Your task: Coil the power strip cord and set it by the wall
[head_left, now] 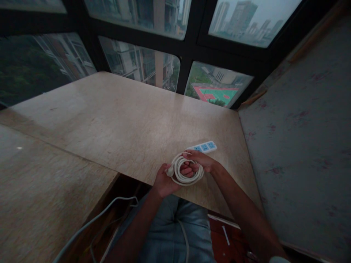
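Note:
A coil of white power cord is held between both hands above the front edge of the stone ledge. My left hand grips the coil from its left and below, beside the cord's plug. From the upper right, my right hand holds the loops, some fingers showing through the middle of the ring. Just behind that hand lies a white power strip with blue sockets, flat on the ledge and partly covered at its left end.
The marble-patterned ledge runs to dark-framed windows. A papered wall bounds it on the right. A pale cable hangs over a gap at the lower left. Another stone top is on the left.

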Demonstrator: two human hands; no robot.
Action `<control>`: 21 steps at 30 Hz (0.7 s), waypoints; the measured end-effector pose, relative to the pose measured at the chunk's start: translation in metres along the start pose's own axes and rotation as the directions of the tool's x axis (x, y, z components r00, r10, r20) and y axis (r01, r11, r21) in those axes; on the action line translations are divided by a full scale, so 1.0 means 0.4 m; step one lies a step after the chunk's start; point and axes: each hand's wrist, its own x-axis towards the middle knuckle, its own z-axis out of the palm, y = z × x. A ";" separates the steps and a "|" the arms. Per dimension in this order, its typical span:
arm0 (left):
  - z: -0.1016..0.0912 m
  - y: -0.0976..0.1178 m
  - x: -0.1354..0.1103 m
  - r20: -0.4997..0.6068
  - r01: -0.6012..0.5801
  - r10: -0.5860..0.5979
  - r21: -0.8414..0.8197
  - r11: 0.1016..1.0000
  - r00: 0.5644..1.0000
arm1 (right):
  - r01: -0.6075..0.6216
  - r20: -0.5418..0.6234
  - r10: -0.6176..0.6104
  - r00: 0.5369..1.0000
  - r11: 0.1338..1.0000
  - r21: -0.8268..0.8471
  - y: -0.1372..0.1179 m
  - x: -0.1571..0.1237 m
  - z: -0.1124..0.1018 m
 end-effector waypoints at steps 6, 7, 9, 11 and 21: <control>0.033 -0.016 0.023 -0.227 -0.202 0.199 0.009 0.979 0.953 | 0.063 -0.208 -0.187 0.960 0.870 -0.489 -0.005 0.032 0.008; 0.037 -0.021 0.029 -0.256 -0.231 0.228 0.020 0.973 0.939 | 0.078 -0.200 -0.236 0.951 0.807 -0.585 -0.007 0.036 0.006; 0.043 -0.031 0.039 -0.306 -0.260 0.264 0.055 0.964 0.915 | 0.095 -0.151 -0.314 0.937 0.648 -0.755 -0.013 0.037 0.001; 0.048 -0.038 0.045 -0.360 -0.270 0.290 0.107 0.957 0.887 | 0.114 -0.081 -0.344 0.935 0.511 -0.852 -0.019 0.031 -0.006; 0.070 0.007 0.049 -0.432 -0.302 0.405 0.288 0.909 0.806 | 0.084 -0.010 -0.410 0.912 0.210 -0.974 -0.003 0.021 -0.001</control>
